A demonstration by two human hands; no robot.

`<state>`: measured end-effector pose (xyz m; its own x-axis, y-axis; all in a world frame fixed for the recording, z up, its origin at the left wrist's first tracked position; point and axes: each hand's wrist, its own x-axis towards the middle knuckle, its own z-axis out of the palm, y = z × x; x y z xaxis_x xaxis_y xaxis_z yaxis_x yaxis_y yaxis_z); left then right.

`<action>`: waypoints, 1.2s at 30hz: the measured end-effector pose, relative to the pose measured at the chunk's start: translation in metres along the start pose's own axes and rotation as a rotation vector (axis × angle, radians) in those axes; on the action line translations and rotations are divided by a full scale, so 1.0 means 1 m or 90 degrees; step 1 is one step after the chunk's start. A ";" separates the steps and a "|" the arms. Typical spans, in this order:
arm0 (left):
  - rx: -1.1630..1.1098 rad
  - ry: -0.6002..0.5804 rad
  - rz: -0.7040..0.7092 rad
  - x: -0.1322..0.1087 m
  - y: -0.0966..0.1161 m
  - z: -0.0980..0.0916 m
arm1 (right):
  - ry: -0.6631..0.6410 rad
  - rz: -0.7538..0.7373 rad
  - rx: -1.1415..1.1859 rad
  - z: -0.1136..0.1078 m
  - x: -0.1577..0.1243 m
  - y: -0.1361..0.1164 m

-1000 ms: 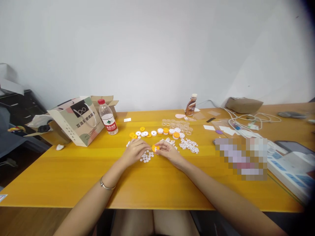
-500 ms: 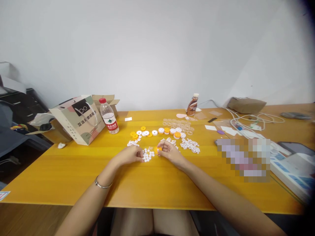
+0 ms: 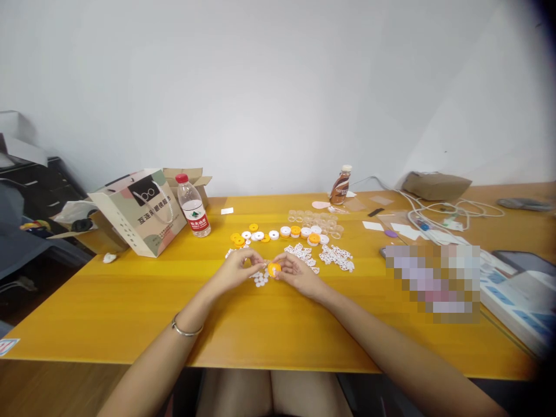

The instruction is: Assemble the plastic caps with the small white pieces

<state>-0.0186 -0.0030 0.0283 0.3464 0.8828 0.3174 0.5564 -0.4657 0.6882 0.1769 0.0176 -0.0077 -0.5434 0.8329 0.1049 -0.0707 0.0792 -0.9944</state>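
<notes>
My right hand pinches an orange disc by its edge, just above the table. My left hand is closed in a pinch close to the disc's left side. Whatever lies between its fingertips is too small to make out. Below the fingers lies a cluster of small white round pieces, partly covered by the left hand. White openwork pieces lie in piles past the right hand. A row of white discs and orange discs stretches behind both hands, some of them stacked.
Clear rings stand behind the discs. On the left are a water bottle, a paper bag and a cardboard box. A brown drink bottle stands at the back. White cables and a power strip occupy the right.
My left hand has moved from the small white pieces up and right towards the orange disc. My right hand has shifted slightly left, still holding the disc.
</notes>
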 end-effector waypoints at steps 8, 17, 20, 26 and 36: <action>-0.005 0.005 0.002 0.001 0.000 0.018 | -0.030 -0.002 -0.017 0.005 -0.004 -0.001; 0.007 0.018 -0.012 -0.001 0.000 0.025 | -0.021 -0.025 -0.041 0.006 -0.003 0.004; -0.009 0.025 -0.032 -0.001 -0.003 0.028 | -0.010 -0.024 -0.042 0.006 -0.003 0.003; -0.022 0.081 -0.062 0.000 -0.008 0.031 | -0.010 -0.017 -0.027 0.006 -0.004 0.000; -0.027 0.143 -0.037 0.002 0.003 0.025 | 0.042 -0.014 0.095 0.005 -0.001 -0.005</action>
<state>0.0026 -0.0041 0.0146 0.1353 0.9019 0.4102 0.5368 -0.4147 0.7347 0.1740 0.0136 -0.0031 -0.4852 0.8661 0.1205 -0.2083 0.0194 -0.9779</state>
